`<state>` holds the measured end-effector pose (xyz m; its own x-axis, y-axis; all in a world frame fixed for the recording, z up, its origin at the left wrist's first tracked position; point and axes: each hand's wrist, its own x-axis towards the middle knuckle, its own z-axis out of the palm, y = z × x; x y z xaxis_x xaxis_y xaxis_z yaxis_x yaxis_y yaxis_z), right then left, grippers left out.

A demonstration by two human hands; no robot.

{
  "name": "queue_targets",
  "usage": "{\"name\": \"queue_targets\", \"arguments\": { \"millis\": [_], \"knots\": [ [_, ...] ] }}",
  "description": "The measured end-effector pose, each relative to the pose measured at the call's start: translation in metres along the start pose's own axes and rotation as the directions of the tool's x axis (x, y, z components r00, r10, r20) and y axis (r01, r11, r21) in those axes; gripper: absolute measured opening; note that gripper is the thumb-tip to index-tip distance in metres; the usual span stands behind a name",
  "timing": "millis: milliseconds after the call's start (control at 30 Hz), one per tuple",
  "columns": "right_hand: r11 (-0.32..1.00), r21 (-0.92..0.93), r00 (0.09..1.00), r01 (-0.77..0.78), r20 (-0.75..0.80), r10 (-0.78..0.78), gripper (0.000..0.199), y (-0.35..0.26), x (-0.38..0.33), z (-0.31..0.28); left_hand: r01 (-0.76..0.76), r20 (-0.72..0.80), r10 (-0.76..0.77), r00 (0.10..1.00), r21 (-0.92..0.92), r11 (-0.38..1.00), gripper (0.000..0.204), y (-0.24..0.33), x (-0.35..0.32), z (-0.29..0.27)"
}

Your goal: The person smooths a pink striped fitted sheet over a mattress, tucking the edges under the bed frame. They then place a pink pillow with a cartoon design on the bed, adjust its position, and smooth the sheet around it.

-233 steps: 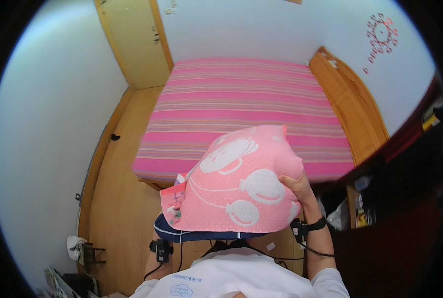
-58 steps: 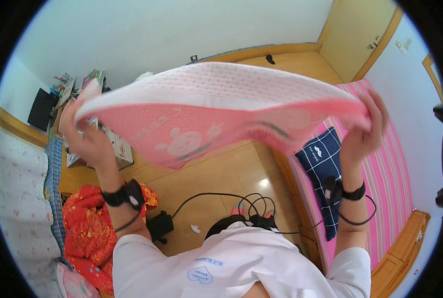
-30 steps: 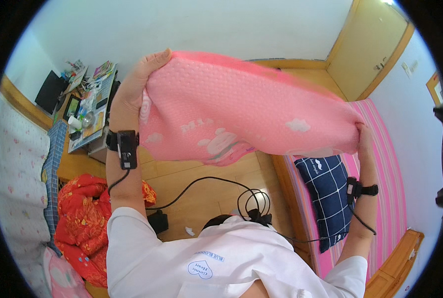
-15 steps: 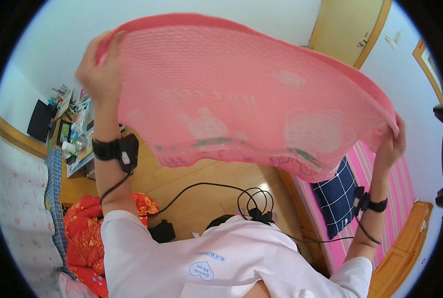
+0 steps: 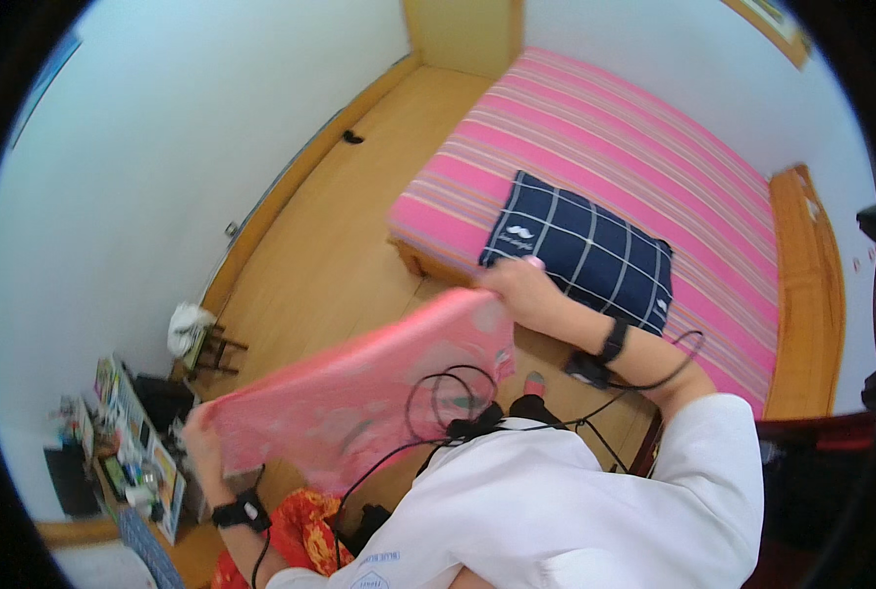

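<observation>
A pink towel [image 5: 359, 388] with pale cartoon figures is stretched in the air in front of my body. Its upper edge slants, lower at the left and higher at the right. My left hand [image 5: 202, 442] is closed on the left corner, beside the desk. At the other end, my right hand [image 5: 524, 293] grips the right corner, near the front of the bed. The cloth sags between the two hands, and a black cable loop hangs in front of its lower right part. Black straps with small boxes circle both wrists.
A dark blue checked pillow [image 5: 585, 245] lies on the bed's pink striped cover [image 5: 634, 137]. A cluttered desk [image 5: 168, 496] stands at lower left, with a stool [image 5: 217, 353] behind it. Red patterned fabric [image 5: 305, 535] is below the towel. Black cable [image 5: 595, 432] runs across my front.
My hands have come down from high up, bringing the towel lower and to the left. The view has turned toward the bed, and the whole pillow now shows. Both hands still hold the towel.
</observation>
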<state>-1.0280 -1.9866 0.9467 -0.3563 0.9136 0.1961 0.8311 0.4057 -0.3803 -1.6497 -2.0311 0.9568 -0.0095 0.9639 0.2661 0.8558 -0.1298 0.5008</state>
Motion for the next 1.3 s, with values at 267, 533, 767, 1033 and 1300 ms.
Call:
{"name": "queue_targets", "arguments": {
  "millis": [267, 533, 767, 1033, 1300],
  "knots": [
    [0.937, 0.016, 0.757, 0.349, -0.595, -0.271, 0.030, -0.057, 0.027, 0.026, 0.035, -0.682, 0.168, 0.712, 0.273, 0.962, 0.038, -0.007, -0.032, -0.015],
    [0.990, -0.065, 0.948, 0.122, 0.302, -0.096, 0.013, -0.012, -0.018, 0.114, 0.567, 0.414, -0.562, 0.716, 0.123, 0.814, 0.020, -0.111, -0.101, 0.019],
    [0.992, 0.026, 0.959, -0.127, 0.257, 0.116, 0.019, 0.037, -0.046, 0.070, 0.054, 0.214, -0.061, 0.975, 0.037, 0.998, 0.030, -0.050, 0.019, 0.035],
    [0.857, 0.016, 0.854, -0.515, 0.101, 0.511, 0.015, 0.140, -0.187, -0.010, -0.061, 0.508, 0.122, 0.853, -0.136, 0.989, 0.022, 0.148, 0.109, 0.099],
    [0.736, 0.066, 0.726, -0.673, -0.129, 0.676, 0.004, 0.218, -0.316, -0.084, 0.058, 0.726, 0.109, 0.679, -0.201, 0.978, 0.015, 0.296, 0.188, 0.204]
  ]
}}
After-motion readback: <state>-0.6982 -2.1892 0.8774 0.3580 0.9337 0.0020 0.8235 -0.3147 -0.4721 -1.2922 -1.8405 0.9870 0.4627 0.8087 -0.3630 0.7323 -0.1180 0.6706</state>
